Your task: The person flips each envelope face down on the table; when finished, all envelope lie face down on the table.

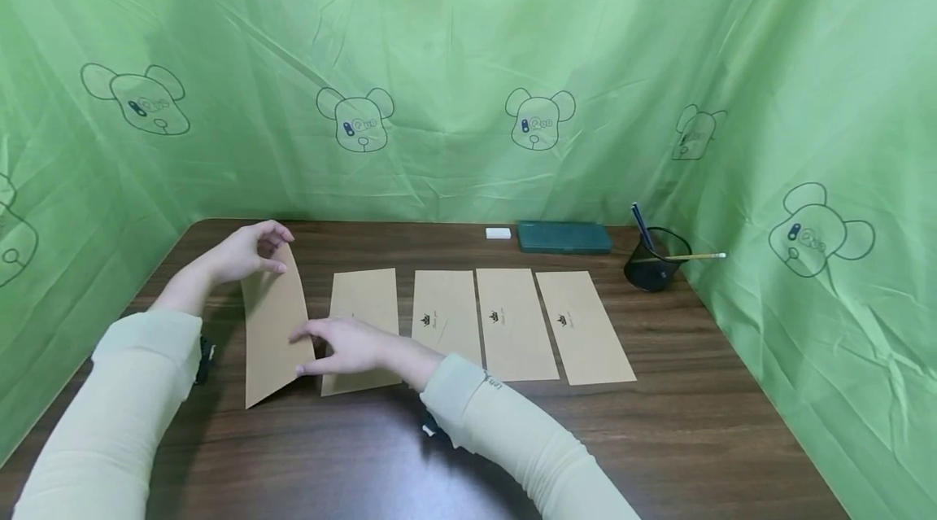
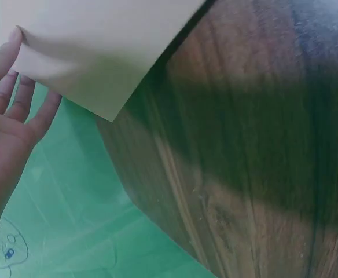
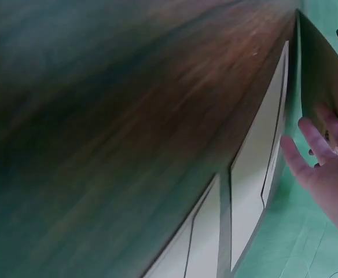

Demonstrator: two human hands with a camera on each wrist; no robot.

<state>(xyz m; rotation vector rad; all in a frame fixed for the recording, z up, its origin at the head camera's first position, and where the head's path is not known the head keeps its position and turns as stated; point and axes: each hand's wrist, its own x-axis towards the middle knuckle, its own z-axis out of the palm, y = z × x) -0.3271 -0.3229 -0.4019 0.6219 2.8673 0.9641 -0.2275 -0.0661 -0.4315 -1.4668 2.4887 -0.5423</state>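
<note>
My left hand (image 1: 252, 251) pinches the top edge of a brown paper envelope (image 1: 274, 325), thumb on the near face and fingers behind. That envelope (image 2: 94, 52) stands tilted up off the table at the far left of the row, slightly bowed. Low on its right edge, my right hand (image 1: 351, 347) touches it with thumb and forefinger spread apart. In the right wrist view, the fingers of that hand (image 3: 334, 150) lie loosely spread against the envelope's shaded face (image 3: 325, 75). Under the right hand, a second envelope (image 1: 366, 292) lies flat, partly covered.
Three more envelopes with small crown prints lie flat to the right, the last one (image 1: 586, 333) rightmost. Behind them are a white eraser (image 1: 499, 233) and a dark green case (image 1: 564, 237). A black mesh pen cup (image 1: 651, 269) leans at the right. Green curtain (image 1: 454, 32) encloses the wooden table (image 1: 659, 447).
</note>
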